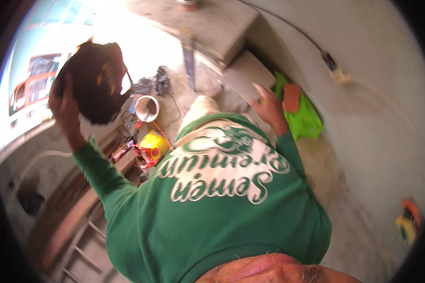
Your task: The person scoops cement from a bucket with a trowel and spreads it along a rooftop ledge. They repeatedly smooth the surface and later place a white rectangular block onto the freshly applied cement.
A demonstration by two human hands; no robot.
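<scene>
At the upper left, my left hand is raised and closed on the near left side of a dark cap. The cap has small gold marks on its front and a thin strap at its right side. Part of my grip is hidden behind the cap. My right hand is held out in front of my body with its fingers apart and nothing in them. Beyond that hand, a grey flat panel leans by a concrete block.
A reddish-brown brick rests on a bright green bag by the right wall. A white bucket and a yellow-and-red packet are on the left. A power cord hangs along the wall; a ladder lies lower left.
</scene>
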